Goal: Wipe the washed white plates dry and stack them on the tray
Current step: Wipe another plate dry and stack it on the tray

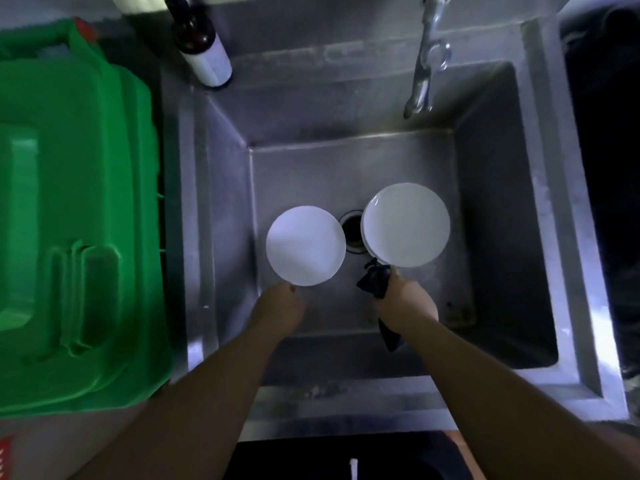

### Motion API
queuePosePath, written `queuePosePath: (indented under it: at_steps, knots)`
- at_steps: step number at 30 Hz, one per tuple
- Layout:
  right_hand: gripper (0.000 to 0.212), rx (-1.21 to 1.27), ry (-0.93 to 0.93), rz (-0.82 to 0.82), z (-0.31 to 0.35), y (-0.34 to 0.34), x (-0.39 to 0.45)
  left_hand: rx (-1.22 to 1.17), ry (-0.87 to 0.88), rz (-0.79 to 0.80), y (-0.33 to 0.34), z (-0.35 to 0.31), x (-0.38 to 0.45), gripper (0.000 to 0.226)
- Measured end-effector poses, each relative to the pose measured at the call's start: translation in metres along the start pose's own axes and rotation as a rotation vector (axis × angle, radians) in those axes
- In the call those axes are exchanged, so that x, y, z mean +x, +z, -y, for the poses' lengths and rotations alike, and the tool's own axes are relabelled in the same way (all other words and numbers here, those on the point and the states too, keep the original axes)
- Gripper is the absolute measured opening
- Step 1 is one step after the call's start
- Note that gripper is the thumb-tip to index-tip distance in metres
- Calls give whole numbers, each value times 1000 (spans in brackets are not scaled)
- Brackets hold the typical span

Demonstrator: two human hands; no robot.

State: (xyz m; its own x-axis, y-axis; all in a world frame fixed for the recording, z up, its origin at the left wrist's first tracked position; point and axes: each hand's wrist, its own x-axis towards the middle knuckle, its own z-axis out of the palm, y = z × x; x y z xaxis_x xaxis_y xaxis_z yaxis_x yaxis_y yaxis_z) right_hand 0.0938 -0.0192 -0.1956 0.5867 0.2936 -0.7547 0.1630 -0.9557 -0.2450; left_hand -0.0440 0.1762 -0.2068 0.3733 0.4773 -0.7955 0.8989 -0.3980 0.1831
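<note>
Seen from above, a steel sink [502,209] fills the view. The left hand [282,308] pinches the near edge of one white plate [305,245], holding it out over the basin, probably so it can drip and be wiped. The right hand [405,303] grips a dark cloth [374,282] at the near edge of a small stack of white plates [406,225], just right of the drain [352,233]. A green plastic bin [76,216] sits on the counter to the left. No tray is clearly visible.
</note>
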Motion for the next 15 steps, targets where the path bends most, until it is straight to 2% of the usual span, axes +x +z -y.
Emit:
queuePosePath:
  at_steps: [5, 9, 13, 15]
  knots:
    - [38, 10, -10, 45, -2, 32, 25, -298, -247, -4, 28, 15, 54, 39]
    - [29, 46, -20, 15, -7, 42, 42, -808, -427, -24, 64, 30, 101, 29]
    - [18, 129, -50, -24, -13, 47, 56, -1145, -512, -101, 69, 20, 121, 27]
    - [20, 165, -68, -34, -13, 47, 60, -1252, -514, -112, 69, 14, 123, 10]
